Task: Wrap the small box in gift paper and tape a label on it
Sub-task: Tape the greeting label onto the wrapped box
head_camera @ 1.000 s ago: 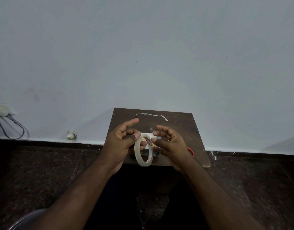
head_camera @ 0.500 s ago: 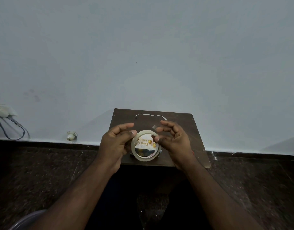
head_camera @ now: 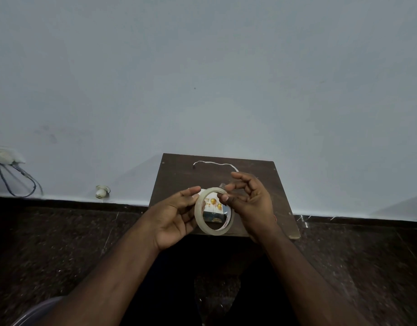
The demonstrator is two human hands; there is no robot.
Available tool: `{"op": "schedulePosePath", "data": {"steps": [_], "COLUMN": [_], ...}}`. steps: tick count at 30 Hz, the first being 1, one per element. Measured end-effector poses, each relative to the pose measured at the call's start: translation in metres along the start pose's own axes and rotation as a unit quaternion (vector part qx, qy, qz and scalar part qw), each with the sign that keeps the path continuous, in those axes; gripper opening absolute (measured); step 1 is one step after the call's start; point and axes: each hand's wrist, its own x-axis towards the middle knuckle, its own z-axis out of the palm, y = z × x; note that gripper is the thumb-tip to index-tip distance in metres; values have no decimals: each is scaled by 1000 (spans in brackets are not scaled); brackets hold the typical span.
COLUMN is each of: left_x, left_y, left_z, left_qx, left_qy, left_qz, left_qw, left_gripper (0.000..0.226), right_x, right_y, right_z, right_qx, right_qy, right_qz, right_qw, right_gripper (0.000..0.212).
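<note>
Translucent whitish tape roll (head_camera: 213,211), tilted more upright than before, gripped by left hand (head_camera: 177,218); right hand (head_camera: 248,200) pinches its clear tape end (head_camera: 222,185).

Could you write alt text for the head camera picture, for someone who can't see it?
Two bare hands hold a ring-shaped roll of clear tape above a small dark wooden board; the left hand grips it, the right hand picks at its edge. A small balloon-print wrapped box shows through the ring.
</note>
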Motion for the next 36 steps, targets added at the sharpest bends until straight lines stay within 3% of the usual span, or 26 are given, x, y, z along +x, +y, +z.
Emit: {"op": "schedulePosePath", "data": {"steps": [4, 8, 12, 14, 18, 20, 23, 30, 36], "left_x": [4, 9, 24, 36, 59, 73, 89, 106, 113], "left_y": [-5, -8, -11, -12, -6, -3, -3, -9, -8], "left_z": [-2, 0, -5, -7, 0, 4, 8, 6, 5], "left_qx": [-21, -16, 134, 279, 584, 650, 709, 759, 756], "left_qy": [-34, -7, 76, 114, 124, 110, 77, 25, 15], "left_qz": [-8, 17, 112, 183, 271, 269, 244, 178, 152], "left_qw": [999, 1000, 982, 936, 756, 702, 657, 626, 637], "left_gripper": [45, 31, 24, 23, 27, 31, 36, 50, 56], "right_x": [0, 3, 15, 28, 60, 74, 92, 131, 147], "right_y": [4, 7, 12, 16, 34, 46, 62, 97, 103], "right_z": [-5, -11, -29, -47, -91, -108, -123, -131, -132], "right_qx": [8, 12, 26, 20, 9, -13, -45, -138, -195], "right_qy": [9, 9, 39, 76, 179, 213, 226, 200, 173], "right_qz": [9, 9, 36, 49, 87, 111, 128, 180, 202], "right_qw": [1000, 1000, 998, 996, 980, 971, 965, 953, 944], "right_gripper": [54, 56, 54, 52, 51, 52, 51, 50, 54]}}
